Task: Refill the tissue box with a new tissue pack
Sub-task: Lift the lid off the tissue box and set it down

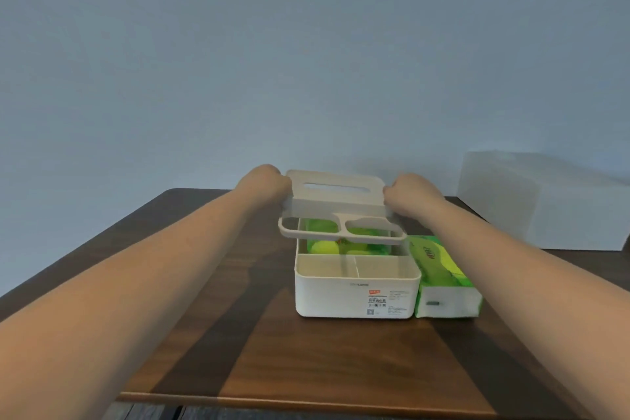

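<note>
- Left hand (269, 186) — closed on the left end of the lid (335, 194); the grip is clamped on the lid's edge, fingers curled over it.
- Right hand (407, 194) — closed on the right end of the same lid, its grip likewise clamped on the edge.
- Lid: cream-coloured, with a long slot in its top face and two open frames along its near edge; held level in the air, just above the tissue box (356, 293) and apart from it.
- Tissue box: cream, open at the top, standing on the dark wooden table (324, 368); printed labels on its near wall, two empty front compartments behind that wall.
- Inside the box's rear compartment, a green wrapper (335, 245) shows beneath the lifted lid; how full it is cannot be told.
- New tissue pack (443, 278) — green and white, lying flat on the table, touching or just beside the box's right wall.
- Background: a pale translucent container (542, 201) at the table's far right.
</note>
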`<state>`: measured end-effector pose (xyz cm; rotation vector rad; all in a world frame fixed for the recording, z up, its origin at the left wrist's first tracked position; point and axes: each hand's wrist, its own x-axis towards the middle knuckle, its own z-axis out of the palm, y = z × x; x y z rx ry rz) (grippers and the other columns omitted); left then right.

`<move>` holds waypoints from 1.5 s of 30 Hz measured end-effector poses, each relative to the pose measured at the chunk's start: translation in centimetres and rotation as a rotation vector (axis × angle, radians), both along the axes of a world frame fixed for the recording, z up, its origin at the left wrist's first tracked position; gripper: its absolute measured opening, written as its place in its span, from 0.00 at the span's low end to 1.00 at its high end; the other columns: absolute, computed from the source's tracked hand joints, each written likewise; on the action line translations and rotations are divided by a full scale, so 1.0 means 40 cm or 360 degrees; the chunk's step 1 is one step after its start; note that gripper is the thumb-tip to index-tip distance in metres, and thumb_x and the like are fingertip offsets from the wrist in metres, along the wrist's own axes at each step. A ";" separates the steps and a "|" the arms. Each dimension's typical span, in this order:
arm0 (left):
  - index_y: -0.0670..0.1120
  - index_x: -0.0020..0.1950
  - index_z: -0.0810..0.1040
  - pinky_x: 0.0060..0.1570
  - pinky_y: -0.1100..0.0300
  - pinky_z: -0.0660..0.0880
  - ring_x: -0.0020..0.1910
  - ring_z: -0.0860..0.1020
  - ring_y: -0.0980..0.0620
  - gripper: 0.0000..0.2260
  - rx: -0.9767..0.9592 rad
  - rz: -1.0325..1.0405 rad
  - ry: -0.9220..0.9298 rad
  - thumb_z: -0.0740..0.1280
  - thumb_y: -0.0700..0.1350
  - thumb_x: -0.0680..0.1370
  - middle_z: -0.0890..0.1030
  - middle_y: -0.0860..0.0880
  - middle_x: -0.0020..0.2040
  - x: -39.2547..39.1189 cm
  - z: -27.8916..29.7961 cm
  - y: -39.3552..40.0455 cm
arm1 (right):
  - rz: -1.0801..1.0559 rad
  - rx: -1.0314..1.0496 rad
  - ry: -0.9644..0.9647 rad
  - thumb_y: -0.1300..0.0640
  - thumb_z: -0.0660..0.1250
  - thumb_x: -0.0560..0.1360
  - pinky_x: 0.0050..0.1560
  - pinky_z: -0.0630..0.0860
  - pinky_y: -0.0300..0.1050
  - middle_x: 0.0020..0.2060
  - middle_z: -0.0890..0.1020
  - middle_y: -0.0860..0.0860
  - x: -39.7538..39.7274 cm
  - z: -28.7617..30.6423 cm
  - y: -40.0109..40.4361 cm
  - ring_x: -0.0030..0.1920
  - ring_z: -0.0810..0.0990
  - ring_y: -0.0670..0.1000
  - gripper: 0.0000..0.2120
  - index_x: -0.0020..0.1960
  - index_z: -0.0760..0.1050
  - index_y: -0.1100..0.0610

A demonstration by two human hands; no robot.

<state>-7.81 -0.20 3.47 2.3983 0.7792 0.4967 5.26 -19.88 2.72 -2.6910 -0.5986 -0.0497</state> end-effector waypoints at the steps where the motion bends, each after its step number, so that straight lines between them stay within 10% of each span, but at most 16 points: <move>1: 0.44 0.31 0.67 0.30 0.59 0.61 0.33 0.67 0.45 0.11 -0.0018 0.0015 -0.0064 0.60 0.40 0.73 0.70 0.46 0.33 -0.009 0.007 0.022 | 0.0018 0.0075 -0.0034 0.60 0.64 0.73 0.42 0.70 0.44 0.42 0.77 0.58 -0.005 0.010 0.019 0.43 0.76 0.59 0.06 0.43 0.77 0.63; 14: 0.41 0.44 0.75 0.38 0.57 0.68 0.35 0.70 0.48 0.06 -0.0225 0.0459 -0.0040 0.60 0.38 0.71 0.74 0.46 0.39 -0.175 -0.095 0.319 | 0.0287 -0.0142 0.0047 0.62 0.63 0.72 0.37 0.69 0.42 0.35 0.74 0.52 -0.155 0.010 0.382 0.41 0.76 0.56 0.10 0.33 0.69 0.57; 27: 0.40 0.52 0.77 0.45 0.55 0.72 0.47 0.74 0.43 0.11 -0.0271 0.0576 0.0444 0.67 0.40 0.72 0.76 0.44 0.47 -0.236 -0.237 0.470 | 0.0598 -0.0675 0.0176 0.56 0.66 0.75 0.43 0.72 0.45 0.43 0.74 0.53 -0.191 -0.152 0.581 0.41 0.74 0.54 0.12 0.58 0.75 0.57; 36: 0.45 0.33 0.68 0.33 0.59 0.66 0.35 0.70 0.48 0.10 -0.0062 0.0573 0.0369 0.63 0.44 0.74 0.70 0.48 0.31 -0.246 -0.295 0.506 | 0.0705 -0.1037 0.0151 0.59 0.65 0.76 0.42 0.73 0.46 0.31 0.73 0.55 -0.196 -0.187 0.612 0.32 0.73 0.55 0.16 0.31 0.69 0.60; 45: 0.46 0.49 0.72 0.42 0.55 0.74 0.42 0.75 0.48 0.06 0.0151 0.0594 0.0264 0.62 0.48 0.76 0.74 0.52 0.37 -0.219 -0.263 0.482 | 0.0638 -0.0732 0.0138 0.64 0.59 0.75 0.37 0.70 0.44 0.31 0.73 0.55 -0.205 -0.138 0.576 0.30 0.72 0.53 0.13 0.32 0.71 0.61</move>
